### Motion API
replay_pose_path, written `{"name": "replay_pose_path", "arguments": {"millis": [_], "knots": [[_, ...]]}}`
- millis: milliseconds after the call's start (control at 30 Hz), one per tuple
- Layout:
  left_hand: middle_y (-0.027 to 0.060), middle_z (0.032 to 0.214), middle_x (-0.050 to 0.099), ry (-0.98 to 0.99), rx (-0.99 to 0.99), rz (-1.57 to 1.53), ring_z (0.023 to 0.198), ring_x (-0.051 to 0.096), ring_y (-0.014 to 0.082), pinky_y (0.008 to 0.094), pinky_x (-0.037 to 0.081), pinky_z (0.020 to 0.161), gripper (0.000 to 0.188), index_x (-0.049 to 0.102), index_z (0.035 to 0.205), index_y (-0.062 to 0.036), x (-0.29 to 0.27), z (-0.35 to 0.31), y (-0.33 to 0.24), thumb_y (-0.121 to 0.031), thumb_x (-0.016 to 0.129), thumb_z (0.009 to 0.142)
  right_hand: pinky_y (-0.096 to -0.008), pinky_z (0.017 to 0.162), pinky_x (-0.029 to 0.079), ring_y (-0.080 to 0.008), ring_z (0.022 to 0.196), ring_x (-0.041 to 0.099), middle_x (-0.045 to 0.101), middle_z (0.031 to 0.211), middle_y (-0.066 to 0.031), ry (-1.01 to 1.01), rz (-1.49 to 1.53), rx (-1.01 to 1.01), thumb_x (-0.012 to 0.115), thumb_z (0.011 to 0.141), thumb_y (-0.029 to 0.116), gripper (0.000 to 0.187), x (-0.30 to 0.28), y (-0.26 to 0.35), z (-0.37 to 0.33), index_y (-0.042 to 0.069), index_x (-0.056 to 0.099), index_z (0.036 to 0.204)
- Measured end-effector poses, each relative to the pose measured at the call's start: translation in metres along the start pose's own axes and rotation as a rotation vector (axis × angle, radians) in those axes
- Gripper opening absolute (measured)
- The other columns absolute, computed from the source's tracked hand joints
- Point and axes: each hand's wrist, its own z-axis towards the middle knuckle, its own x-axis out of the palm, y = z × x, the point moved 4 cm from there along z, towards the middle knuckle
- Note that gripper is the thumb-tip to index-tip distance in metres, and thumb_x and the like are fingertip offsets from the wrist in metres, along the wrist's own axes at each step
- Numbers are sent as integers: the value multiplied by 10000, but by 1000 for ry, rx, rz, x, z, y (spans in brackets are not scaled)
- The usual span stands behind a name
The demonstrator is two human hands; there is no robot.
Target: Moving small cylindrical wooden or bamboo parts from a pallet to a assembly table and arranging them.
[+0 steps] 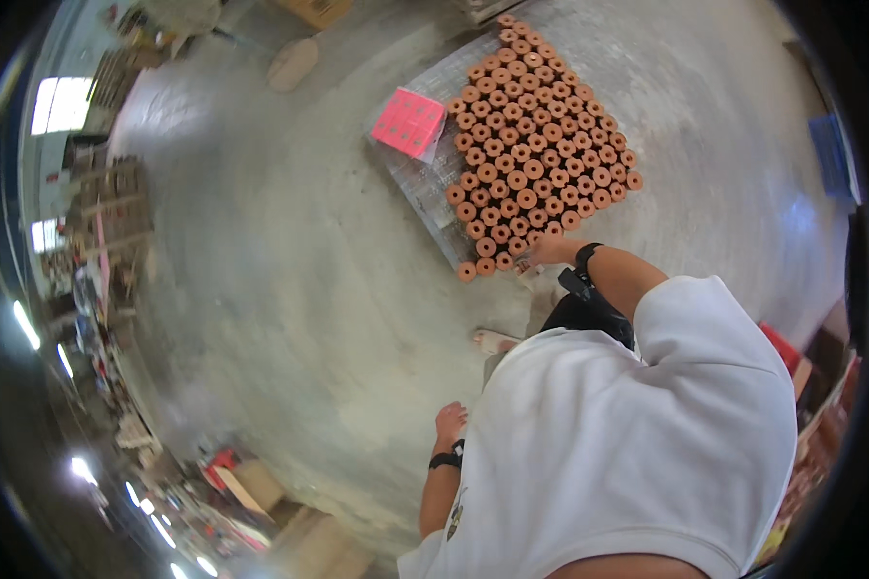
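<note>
Poising right hand [550, 250] at brown holed pieces [512, 180], probably stiff, chippable, best taken by rims; blurring too much to tell its grip; dangling left hand [450, 422] empty, unclenched.

The pieces [545, 129] were terracotta orange, their holes dark. The slab [410, 123] was bright pink (dotted with rows of dark spots), the sheet [417, 185] grey, the floor [290, 241] paler grey, the shirt [628, 444] white with a yellow-and-black emblem [456, 521], the wristbands [446, 460] black.
</note>
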Motion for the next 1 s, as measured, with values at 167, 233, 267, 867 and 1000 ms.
{"name": "replay_pose_path", "arguments": {"millis": [167,233,267,867,1000], "knots": [[104,978,698,41,-317,201,800,663,189,307,529,669,296,634,1131,-32,-75,94,-89,-269,621,954,-402,717,522,-285,768,659,700,839,-181,-236,217,336,714,809,310,393,-3,-28,-58,-53,716,958],[112,1033,710,-30,-478,46,857,686,221,340,555,723,324,641,1160,-49,-100,135,-115,-293,632,948,-418,734,533,-303,798,674,715,888,-194,-263,328,516,728,798,341,434,13,-65,-81,-54,715,978],[106,1022,703,17,-446,104,847,679,199,317,547,714,339,626,1166,-29,-112,156,-126,-300,623,961,-438,748,540,-329,815,676,719,926,-197,-286,419,572,735,793,366,459,24,-74,-92,-48,716,991],[97,828,637,777,-837,-101,586,571,154,283,440,480,193,587,1055,-19,-323,462,-192,-177,590,945,-418,868,534,-328,975,686,733,1022,-187,-783,815,638,711,794,380,444,192,137,-107,21,738,1053],[80,815,643,628,-631,299,650,602,158,304,473,526,236,596,1059,-31,-308,467,-206,-236,604,942,-402,819,552,-299,904,704,736,995,-184,-843,846,651,708,803,369,422,222,139,-86,13,741,1027]]}}
